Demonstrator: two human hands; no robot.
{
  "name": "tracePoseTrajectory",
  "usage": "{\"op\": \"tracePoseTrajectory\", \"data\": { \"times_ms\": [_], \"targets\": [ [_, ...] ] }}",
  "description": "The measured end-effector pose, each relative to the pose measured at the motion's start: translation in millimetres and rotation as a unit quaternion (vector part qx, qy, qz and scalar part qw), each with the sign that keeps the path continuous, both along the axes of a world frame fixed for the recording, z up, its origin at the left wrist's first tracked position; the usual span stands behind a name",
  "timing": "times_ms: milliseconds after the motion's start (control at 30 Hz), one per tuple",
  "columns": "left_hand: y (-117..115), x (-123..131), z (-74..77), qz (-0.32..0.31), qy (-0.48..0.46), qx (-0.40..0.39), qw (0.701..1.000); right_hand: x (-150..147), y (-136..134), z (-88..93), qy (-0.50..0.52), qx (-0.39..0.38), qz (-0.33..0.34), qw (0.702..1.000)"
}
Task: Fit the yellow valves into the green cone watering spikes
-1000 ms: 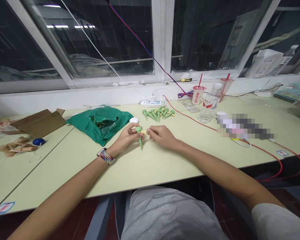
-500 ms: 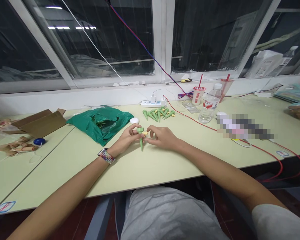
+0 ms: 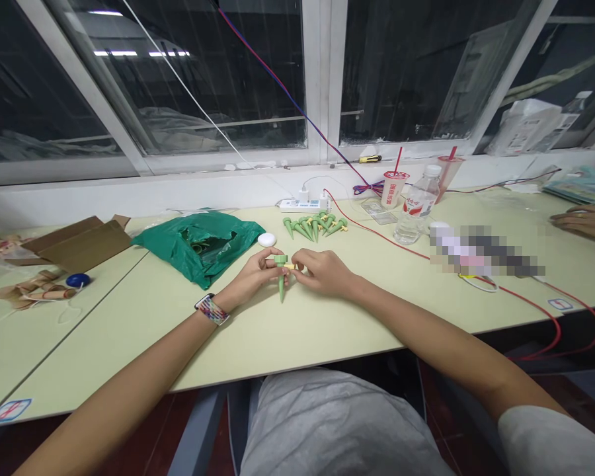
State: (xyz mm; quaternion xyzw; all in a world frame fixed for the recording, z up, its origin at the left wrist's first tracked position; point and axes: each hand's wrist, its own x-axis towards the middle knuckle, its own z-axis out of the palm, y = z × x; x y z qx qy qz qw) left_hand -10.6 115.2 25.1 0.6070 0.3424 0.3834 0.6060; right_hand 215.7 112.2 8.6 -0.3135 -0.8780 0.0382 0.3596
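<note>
My left hand (image 3: 250,277) is closed round the upper part of a green plant watering spike (image 3: 281,289), whose narrow tip points down over the table. From the spike's side a small yellow valve (image 3: 290,267) sticks out to the right. My right hand (image 3: 326,272) pinches the outer end of this valve between thumb and forefinger. Farther back lies a pile of similar green spikes (image 3: 315,228), several with yellow valves on them. A white round object (image 3: 266,239) rests just behind my left hand.
A green plastic bag (image 3: 178,248) and an open cardboard box (image 3: 79,248) are at left, near wooden toys with a blue ball (image 3: 78,280). A power strip (image 3: 305,205) lies by the wall. To the right stand a water bottle (image 3: 416,208) and cups; another person's hand (image 3: 588,221) is farther right.
My right thumb and forefinger have closed on the yellow valve; before, they were apart beside it. The spike is nearly in place. The other person's hand has come further into view.
</note>
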Motion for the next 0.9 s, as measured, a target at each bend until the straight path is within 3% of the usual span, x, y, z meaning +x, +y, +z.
{"op": "tracePoseTrajectory", "data": {
  "times_ms": [467, 533, 633, 700, 833, 900],
  "targets": [
    [3.3, -0.7, -2.7, -0.02, -0.017, -0.014, 1.0, -4.2, -0.5, 1.2, -0.049, 0.003, -0.024, 0.999],
    [1.8, -0.3, -0.5, -0.013, 0.006, 0.016, 1.0, -7.2, -1.1, 1.1, -0.018, -0.057, -0.01, 0.998],
    [-0.3, 0.2, 3.3, 0.025, 0.039, 0.068, 0.997, -13.8, -2.5, -2.0, 0.065, -0.211, 0.019, 0.975],
    [-0.6, 0.4, 4.2, 0.038, 0.035, 0.073, 0.996, -16.7, -3.7, -4.4, 0.094, -0.247, 0.022, 0.964],
    [1.5, 0.5, 1.2, -0.001, -0.019, -0.007, 1.0, -13.7, -4.6, -5.3, 0.025, -0.066, -0.028, 0.997],
    [2.7, 0.3, -0.7, -0.016, -0.033, -0.031, 0.999, -10.3, -4.1, -4.0, -0.025, 0.001, -0.039, 0.999]
  ]
}}
